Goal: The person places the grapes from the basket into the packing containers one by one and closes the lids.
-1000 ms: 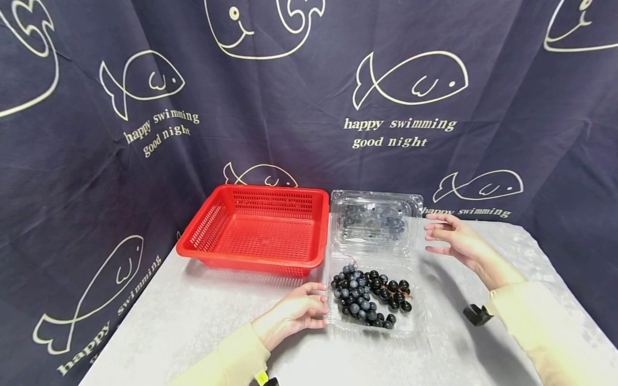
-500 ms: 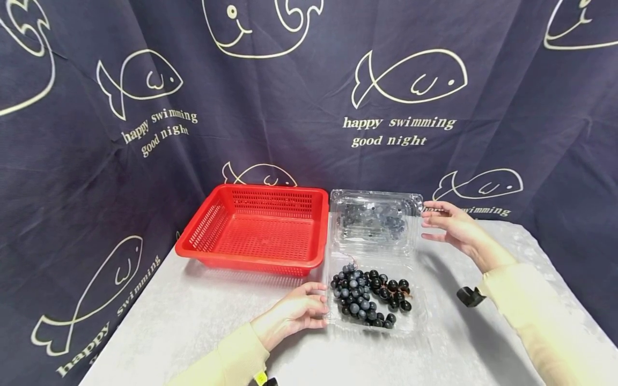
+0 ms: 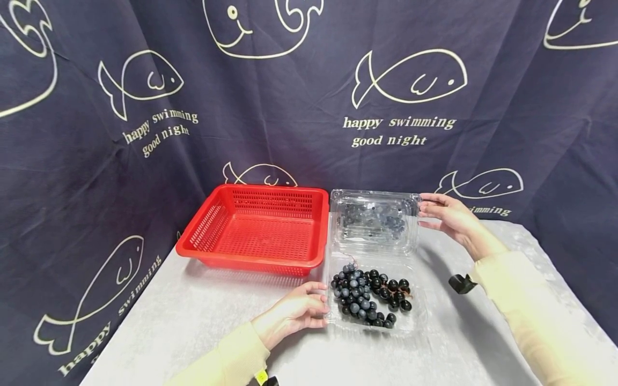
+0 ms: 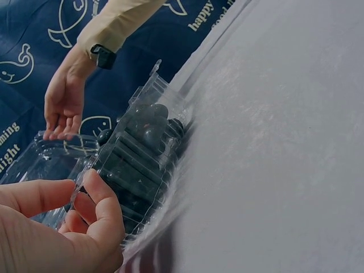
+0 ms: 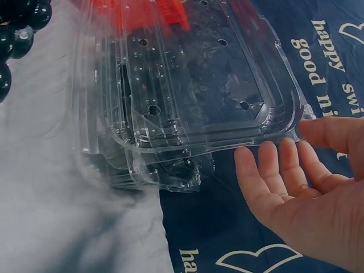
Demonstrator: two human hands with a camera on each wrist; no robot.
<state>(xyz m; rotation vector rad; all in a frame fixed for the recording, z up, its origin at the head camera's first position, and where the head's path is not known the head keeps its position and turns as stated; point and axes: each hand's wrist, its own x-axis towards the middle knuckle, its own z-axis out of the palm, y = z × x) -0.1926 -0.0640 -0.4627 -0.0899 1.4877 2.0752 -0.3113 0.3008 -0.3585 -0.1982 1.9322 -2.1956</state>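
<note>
A clear plastic clamshell box (image 3: 412,321) lies on the table with its hinged lid (image 3: 376,244) raised at the back. Inside the base are bunches of dark grapes (image 3: 357,295), some dusty blue, others shiny black. My left hand (image 3: 296,311) is at the base's left side; the left wrist view shows its thumb and a finger pinching the rim (image 4: 79,187). My right hand (image 3: 451,217) reaches the lid's right edge. In the right wrist view its lightly bent fingers (image 5: 270,165) and thumb have their tips right at the lid's edge and corner.
A red perforated basket (image 3: 253,262) stands left of the box, nearly touching its lid in the head view. The table (image 3: 178,321) has a pale grey cover. Behind it hangs a dark blue curtain (image 3: 299,112) with fish drawings and lettering.
My right hand has moved left and slightly up until its fingertips meet the lid's right edge. The left hand, the grapes and the basket have stayed in place.
</note>
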